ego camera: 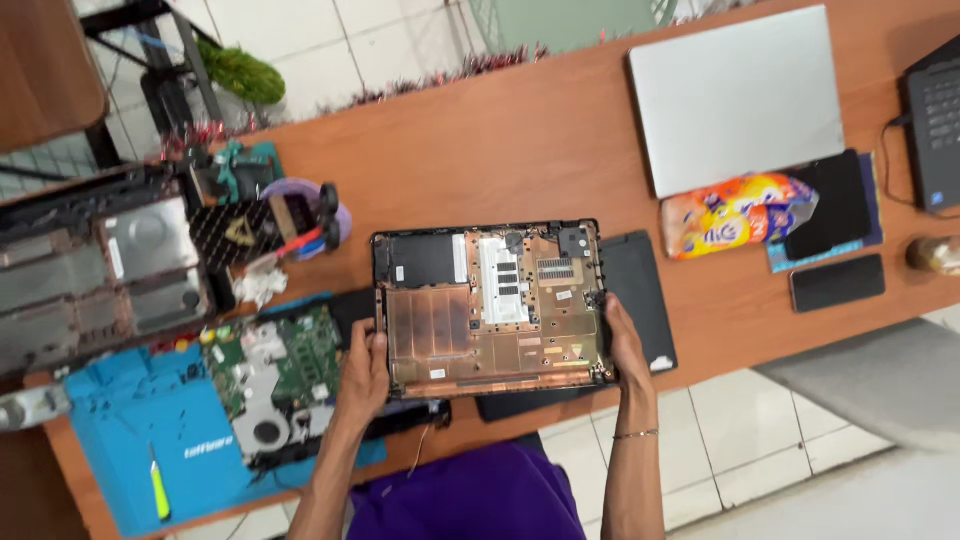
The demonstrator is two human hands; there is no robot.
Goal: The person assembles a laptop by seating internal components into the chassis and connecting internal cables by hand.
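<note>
I hold a laptop bottom case up over the table, its copper-coloured inside facing me. My left hand grips its left edge. My right hand grips its right edge, a thin bracelet on that wrist. Under the case lies a black laptop part on the wooden table. To the left, a green motherboard with a fan rests on a blue work mat.
Another opened laptop chassis sits at far left. A closed silver laptop, an orange snack bag, a black phone and a black laptop lie at right. A yellow-green tool lies on the mat.
</note>
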